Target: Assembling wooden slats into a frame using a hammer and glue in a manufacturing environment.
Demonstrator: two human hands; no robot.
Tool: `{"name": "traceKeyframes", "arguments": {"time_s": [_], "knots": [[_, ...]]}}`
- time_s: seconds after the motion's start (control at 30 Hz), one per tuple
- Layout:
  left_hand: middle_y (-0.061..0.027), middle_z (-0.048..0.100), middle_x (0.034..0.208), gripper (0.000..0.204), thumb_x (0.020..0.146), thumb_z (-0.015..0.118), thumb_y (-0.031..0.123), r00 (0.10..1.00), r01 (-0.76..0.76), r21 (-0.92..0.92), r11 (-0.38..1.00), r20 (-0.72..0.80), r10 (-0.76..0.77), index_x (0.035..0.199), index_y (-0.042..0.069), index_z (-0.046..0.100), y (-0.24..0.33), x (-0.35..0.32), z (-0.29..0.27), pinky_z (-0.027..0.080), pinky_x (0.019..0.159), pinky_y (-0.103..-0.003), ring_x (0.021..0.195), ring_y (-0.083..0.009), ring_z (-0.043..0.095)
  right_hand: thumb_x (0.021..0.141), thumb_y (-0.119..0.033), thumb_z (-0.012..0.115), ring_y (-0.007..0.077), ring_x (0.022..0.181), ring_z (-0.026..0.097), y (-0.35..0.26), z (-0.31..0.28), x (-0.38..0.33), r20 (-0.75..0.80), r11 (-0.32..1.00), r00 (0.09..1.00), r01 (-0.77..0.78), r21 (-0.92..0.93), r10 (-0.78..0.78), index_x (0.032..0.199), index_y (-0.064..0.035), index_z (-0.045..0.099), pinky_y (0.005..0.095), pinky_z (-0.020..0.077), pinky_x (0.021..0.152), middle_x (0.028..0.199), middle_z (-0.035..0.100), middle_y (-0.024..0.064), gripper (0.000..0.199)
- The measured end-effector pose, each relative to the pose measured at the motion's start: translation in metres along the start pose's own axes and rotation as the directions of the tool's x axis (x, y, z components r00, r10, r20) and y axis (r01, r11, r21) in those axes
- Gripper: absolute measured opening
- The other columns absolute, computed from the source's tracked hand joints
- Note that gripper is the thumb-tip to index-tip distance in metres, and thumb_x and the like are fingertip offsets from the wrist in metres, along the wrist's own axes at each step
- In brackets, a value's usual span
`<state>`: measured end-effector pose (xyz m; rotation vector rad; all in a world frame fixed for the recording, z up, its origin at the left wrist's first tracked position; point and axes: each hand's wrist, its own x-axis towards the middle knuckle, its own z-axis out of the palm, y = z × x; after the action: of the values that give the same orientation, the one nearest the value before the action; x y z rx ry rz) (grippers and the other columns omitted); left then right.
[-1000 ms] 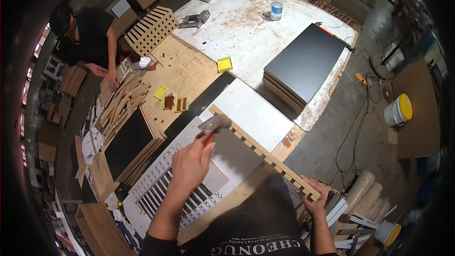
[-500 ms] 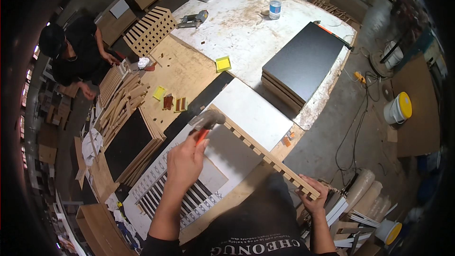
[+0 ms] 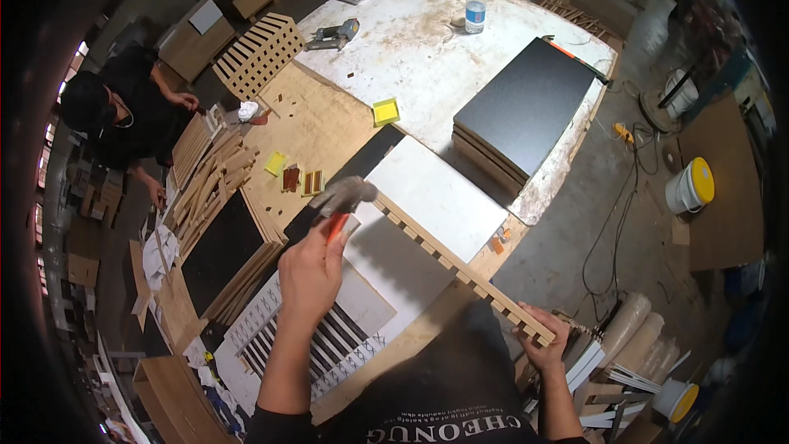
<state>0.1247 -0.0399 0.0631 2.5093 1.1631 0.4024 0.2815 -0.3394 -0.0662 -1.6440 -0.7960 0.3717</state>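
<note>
Big white worktable (image 3: 403, 57) spreads out past both hands, with a stack of black boards (image 3: 526, 107) beyond the right hand (image 3: 541, 335). The slotted wood strip (image 3: 446, 250) runs from that hand, which is gripping its near end, to just beyond the left hand (image 3: 311, 279), itself closed around a hammer (image 3: 349, 193). Looks like a tapping step to me; another tap would need the strip steady and the head lined up. Versus a second ago, the hammer's shifted left, contact unclear.
</note>
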Motion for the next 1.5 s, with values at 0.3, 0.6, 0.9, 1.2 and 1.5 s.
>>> {"name": "traceKeyframes", "arguments": {"time_s": [0.3, 0.6, 0.9, 1.2, 1.5], "knots": [[-0.0195, 0.061, 0.073, 0.028, 0.088, 0.052, 0.022, 1.000, 0.003, 0.053, 0.999, 0.030, -0.005, 0.110, 0.005, 0.057, -0.011, 0.006, 0.012, 0.046, 0.062, -0.044, 0.068, -0.0374, 0.060, 0.067, -0.003, 0.072, 0.0227, 0.089, 0.065, 0.002, 0.002, 0.001, -0.005, 1.000, 1.000, 0.012, -0.005, -0.012, 0.099, 0.0024, 0.064, 0.0308, 0.0495, 0.081, 0.098, 0.066, 0.0166, 0.034], [-0.0220, 0.062, 0.077, 0.030, 0.089, 0.051, 0.025, 0.997, 0.022, 0.001, 1.000, -0.075, -0.021, 0.111, 0.006, 0.056, -0.018, 0.012, 0.012, 0.046, 0.065, -0.046, 0.075, -0.0386, 0.060, 0.067, -0.002, 0.072, 0.0230, 0.090, 0.065, 0.001, 0.002, -0.001, 0.006, 1.000, 1.000, 0.011, -0.008, -0.011, 0.099, 0.0023, 0.063, 0.0311, 0.0491, 0.081, 0.098, 0.066, 0.0166, 0.034], [-0.0173, 0.060, 0.067, 0.033, 0.088, 0.050, 0.027, 0.933, 0.346, -0.122, 0.930, -0.056, -0.355, 0.115, 0.009, 0.055, -0.064, -0.040, 0.014, 0.047, 0.064, -0.044, 0.068, -0.0366, 0.061, 0.071, -0.008, 0.072, 0.0223, 0.090, 0.065, 0.002, -0.002, -0.001, -0.003, 0.999, 0.999, 0.037, -0.012, -0.038, 0.101, 0.0021, 0.064, 0.0297, 0.0501, 0.080, 0.099, 0.066, 0.0169, 0.033], [-0.0177, 0.049, 0.115, 0.059, 0.077, 0.064, 0.012, 0.912, 0.258, 0.069, 0.964, -0.347, -0.220, 0.130, 0.000, 0.042, -0.135, -0.123, 0.024, 0.042, 0.086, -0.037, 0.102, -0.0300, 0.051, 0.086, -0.029, 0.060, 0.0192, 0.080, 0.062, 0.031, 0.001, 0.009, -0.089, 0.505, 0.775, -0.316, 0.804, 0.626, 0.106, -0.0019, 0.058, 0.0306, 0.0499, 0.078, 0.095, 0.064, 0.0071, 0.034], [-0.0113, 0.038, 0.134, 0.063, 0.095, 0.039, 0.038, 0.988, -0.144, -0.984, -0.105, -0.137, -0.078, 0.143, 0.007, 0.014, -0.038, -0.022, 0.064, 0.030, 0.103, -0.033, 0.122, -0.0194, 0.039, 0.091, -0.033, 0.049, 0.0312, 0.089, 0.063, 0.071, 0.015, 0.027, 0.451, 0.011, 0.602, -0.607, 0.795, 0.659, 0.113, 0.0038, 0.053, 0.0434, 0.0533, 0.079, 0.103, 0.062, 0.0198, 0.043]]}}
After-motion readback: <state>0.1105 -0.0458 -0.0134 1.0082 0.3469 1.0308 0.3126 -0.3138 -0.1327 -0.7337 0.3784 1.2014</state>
